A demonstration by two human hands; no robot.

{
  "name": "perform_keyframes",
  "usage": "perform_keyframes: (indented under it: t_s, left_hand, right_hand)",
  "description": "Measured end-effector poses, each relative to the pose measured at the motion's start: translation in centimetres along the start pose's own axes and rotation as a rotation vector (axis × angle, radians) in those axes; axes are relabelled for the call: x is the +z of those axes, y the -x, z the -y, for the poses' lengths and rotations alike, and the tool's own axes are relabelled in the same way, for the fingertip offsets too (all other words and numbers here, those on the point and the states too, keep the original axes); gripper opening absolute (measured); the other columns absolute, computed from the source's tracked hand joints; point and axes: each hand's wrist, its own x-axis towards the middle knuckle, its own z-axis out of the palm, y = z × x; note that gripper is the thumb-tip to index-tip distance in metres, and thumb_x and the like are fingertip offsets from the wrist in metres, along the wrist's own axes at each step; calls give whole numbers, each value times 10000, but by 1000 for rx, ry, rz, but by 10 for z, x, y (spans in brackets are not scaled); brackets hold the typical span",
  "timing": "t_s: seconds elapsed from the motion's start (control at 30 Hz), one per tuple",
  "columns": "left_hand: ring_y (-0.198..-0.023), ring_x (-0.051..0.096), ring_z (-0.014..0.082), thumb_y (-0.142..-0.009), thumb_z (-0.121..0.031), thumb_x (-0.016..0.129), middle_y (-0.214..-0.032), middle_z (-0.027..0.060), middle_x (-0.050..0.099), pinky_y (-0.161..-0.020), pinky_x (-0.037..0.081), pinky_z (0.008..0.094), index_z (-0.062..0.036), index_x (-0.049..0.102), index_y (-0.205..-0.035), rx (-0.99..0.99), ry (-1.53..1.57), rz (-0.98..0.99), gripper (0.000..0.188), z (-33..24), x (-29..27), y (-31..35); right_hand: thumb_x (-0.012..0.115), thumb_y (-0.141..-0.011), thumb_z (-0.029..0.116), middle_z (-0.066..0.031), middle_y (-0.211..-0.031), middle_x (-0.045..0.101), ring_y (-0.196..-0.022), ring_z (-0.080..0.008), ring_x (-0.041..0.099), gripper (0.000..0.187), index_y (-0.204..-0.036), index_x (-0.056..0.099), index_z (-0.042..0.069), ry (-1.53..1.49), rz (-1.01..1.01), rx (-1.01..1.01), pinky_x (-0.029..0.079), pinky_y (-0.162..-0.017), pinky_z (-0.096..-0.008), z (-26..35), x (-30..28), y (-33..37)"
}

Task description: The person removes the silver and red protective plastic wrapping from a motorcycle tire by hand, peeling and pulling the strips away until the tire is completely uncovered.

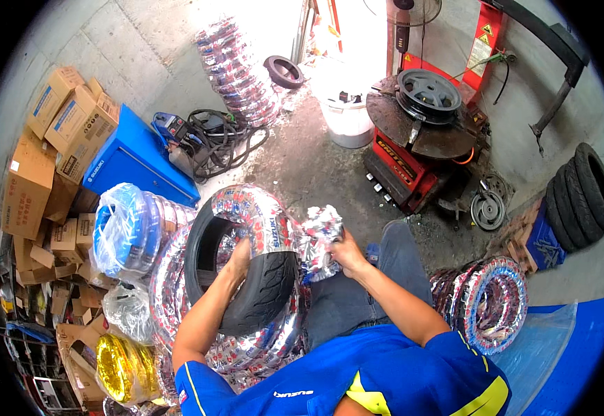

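A black motorcycle tire point(264, 286) stands tilted against wrapped tires in front of me. Its lower part is bare tread, while printed silver-and-red foil wrapping point(255, 211) still covers the upper part. My left hand point(240, 255) reaches into the tire's centre opening and grips its inner edge; the fingertips are hidden. Just right of the tire, my right hand point(347, 254) is closed on a crumpled bunch of wrapping strip point(321, 239), above my thigh. The bunch hangs beside the edge of the wrapped section.
Foil-wrapped tires point(167, 267) lie beneath and left of the tire, and more wrapped tires point(494, 305) stand at right. A red tire changer point(402, 166) carries a wheel point(429, 96). A white bucket point(347, 125), blue cabinet point(132, 163) and cardboard boxes point(83, 128) stand farther off.
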Motion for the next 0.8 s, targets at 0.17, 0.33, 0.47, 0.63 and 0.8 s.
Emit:
perform_keyframes:
  t_s: [0.17,0.33,0.47,0.63,0.8]
  left_hand:
    - [-1111,706,245,-1100,-319,479,-1284,142,704,-1011,563,413,-11,619,-1356,-35,44,65,424,-3,-6,-2]
    - [-1118,706,247,-1107,-306,457,-1294,152,700,-1017,563,416,-8,612,-1360,-66,10,4,421,-11,22,7]
    - [-1092,715,235,-1094,-299,512,-1249,139,724,-997,573,410,4,648,-1307,-114,61,21,394,-4,-6,-1]
    - [-1039,722,214,-1086,-291,544,-1216,126,736,-954,587,389,6,672,-1265,-113,81,5,370,-2,-3,0]
    - [-1027,722,207,-1087,-289,546,-1213,125,736,-942,589,384,7,676,-1257,-102,46,-9,365,-5,4,-2]
  right_hand:
    - [728,-747,-6,-195,-1431,501,-1328,-346,536,961,-1616,342,129,931,103,-374,448,-1120,-389,49,12,-4]
    - [842,-713,123,-197,-1457,471,-1414,-360,437,1048,-1622,320,116,728,453,-458,385,-1190,-416,55,-6,-19]
    - [905,-661,248,-212,-1425,481,-1356,-388,491,1138,-1626,306,170,925,340,-376,437,-1147,-456,57,20,-24]
    - [894,-675,286,-196,-1174,576,-1082,-416,640,956,-1523,455,227,1132,250,-420,525,-923,-519,63,27,-42]
    - [873,-699,351,-177,-1144,611,-1072,-416,649,684,-1309,618,175,1129,185,-523,535,-898,-518,78,35,-39]
